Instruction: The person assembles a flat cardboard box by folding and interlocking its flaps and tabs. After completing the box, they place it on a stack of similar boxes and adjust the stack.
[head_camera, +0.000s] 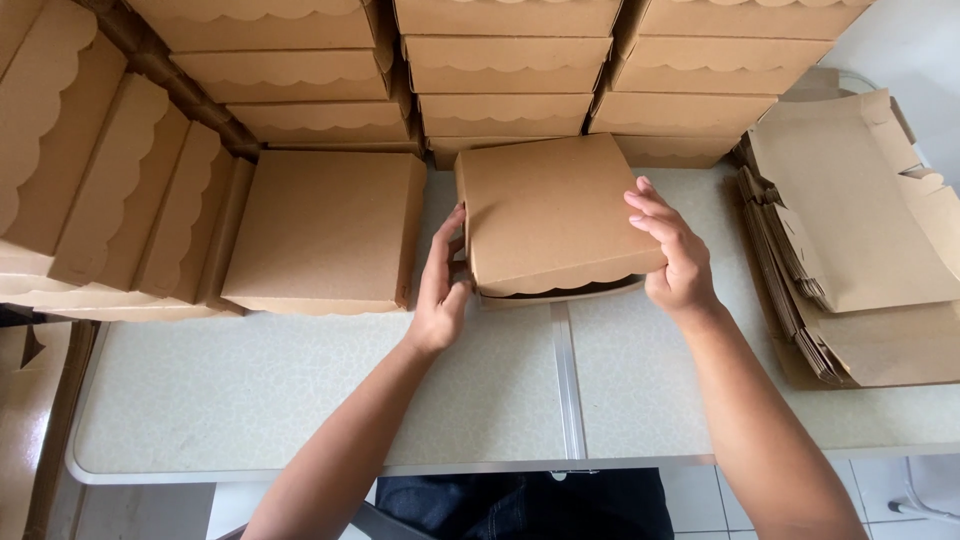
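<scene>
A square brown cardboard box (545, 205) with a scalloped front flap lies on the pale table (300, 390), its lid nearly down and a dark gap showing under the front edge. My left hand (440, 290) grips the box's left front corner, with the fingers along its side. On the right front corner rests my right hand (675, 250), fingers pressing on the lid and palm against the side.
A closed box of the same kind (325, 230) lies just to the left. Stacks of finished boxes (500, 70) line the back and lean at the left (100, 180). A pile of flat unfolded box blanks (860, 240) sits at the right.
</scene>
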